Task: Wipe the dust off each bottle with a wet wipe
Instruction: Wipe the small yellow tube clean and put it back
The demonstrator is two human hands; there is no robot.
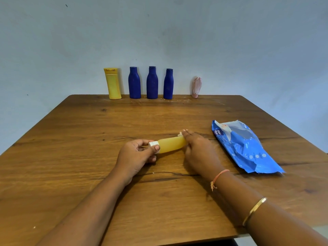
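Note:
A small bottle of amber liquid (171, 144) with a white cap lies sideways just above the wooden table (88, 139). My left hand (136, 157) pinches its capped end between thumb and fingers. My right hand (198, 153) covers the bottle's bottom end, and a bit of white wet wipe (180, 134) peeks out past its fingertips. At the table's far edge stand a yellow bottle (112, 83), three blue bottles (134, 82) (152, 82) (168, 84) and a small pink bottle (196, 87).
A blue pack of wet wipes (245, 148) lies on the table to the right of my right hand. A plain wall rises right behind the row of bottles. The table's near edge shows at the bottom right.

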